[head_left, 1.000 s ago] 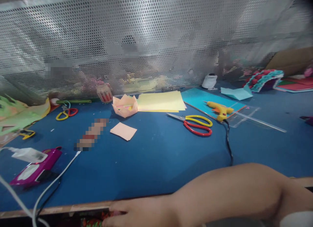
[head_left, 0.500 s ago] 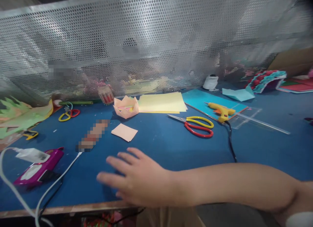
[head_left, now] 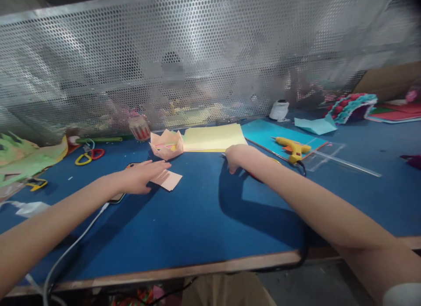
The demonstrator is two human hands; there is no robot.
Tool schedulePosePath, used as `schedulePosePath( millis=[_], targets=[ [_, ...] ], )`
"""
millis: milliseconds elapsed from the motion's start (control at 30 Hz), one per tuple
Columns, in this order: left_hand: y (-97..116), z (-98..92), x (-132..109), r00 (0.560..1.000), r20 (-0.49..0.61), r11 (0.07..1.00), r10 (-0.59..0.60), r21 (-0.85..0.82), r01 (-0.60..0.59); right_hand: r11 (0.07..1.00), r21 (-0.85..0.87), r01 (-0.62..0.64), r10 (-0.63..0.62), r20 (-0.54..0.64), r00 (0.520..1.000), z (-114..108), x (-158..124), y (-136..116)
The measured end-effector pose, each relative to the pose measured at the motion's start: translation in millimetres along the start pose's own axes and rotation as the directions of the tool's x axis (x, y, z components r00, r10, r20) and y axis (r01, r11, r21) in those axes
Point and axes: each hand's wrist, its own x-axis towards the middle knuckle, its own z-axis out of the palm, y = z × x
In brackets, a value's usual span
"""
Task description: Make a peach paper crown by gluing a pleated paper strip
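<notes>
My left hand (head_left: 144, 174) lies palm down with its fingers stretched out over a small stack of pale pink paper squares (head_left: 171, 181). Under its wrist, a phone (head_left: 117, 198) on a white cable is partly covered. Farther right, my right hand (head_left: 236, 156) is curled down over the blades of a pair of scissors with red and yellow handles (head_left: 255, 177). Only a blade tip and bits of the handles show; the fingertips are hidden beneath the hand. Behind my left hand stands a pink folded-paper bowl (head_left: 167, 145) with small coloured pieces inside.
Pale yellow sheets (head_left: 210, 138) lie behind my right hand. A yellow glue gun (head_left: 294, 149) rests partly on a blue sheet (head_left: 263, 132), its black cord hidden by my right arm. More scissors (head_left: 89, 156) and green paper (head_left: 29, 159) are left. A perforated metal screen (head_left: 204, 55) closes the back.
My left hand has come in from the left onto the pink squares. My right hand has moved from the table's front forward and right to the scissors.
</notes>
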Motion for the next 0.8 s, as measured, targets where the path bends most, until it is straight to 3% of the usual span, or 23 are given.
schedulePosePath(
  millis=[133,333,400,500,633,800],
  targets=[
    [3,-5.1,24,0.998,0.048,0.999,0.037,0.006,-0.037,0.978,-0.172,-0.115,0.158,0.266,0.951,-10,22,23],
    [-4,-6.2,36,0.992,0.052,0.994,0.111,-0.005,-0.111,0.975,-0.198,-0.098,0.166,0.364,0.917,-27,15,28],
    [-5,-4.9,39,0.992,0.054,0.993,0.114,-0.002,-0.114,0.972,-0.196,-0.126,0.184,0.313,0.932,-33,13,29],
    [-3,-1.1,45,0.992,0.029,0.992,0.122,0.024,-0.123,0.959,-0.197,-0.204,0.232,0.133,0.964,-38,14,32],
    [1,6.5,52,0.995,-0.025,0.992,0.093,0.093,-0.091,0.945,-0.154,-0.289,0.276,-0.099,0.956,-24,21,35],
    [22,17.6,53,0.993,-0.118,0.993,0.019,0.121,-0.004,0.963,-0.048,-0.267,0.262,-0.096,0.96,3,31,43]
  ],
)
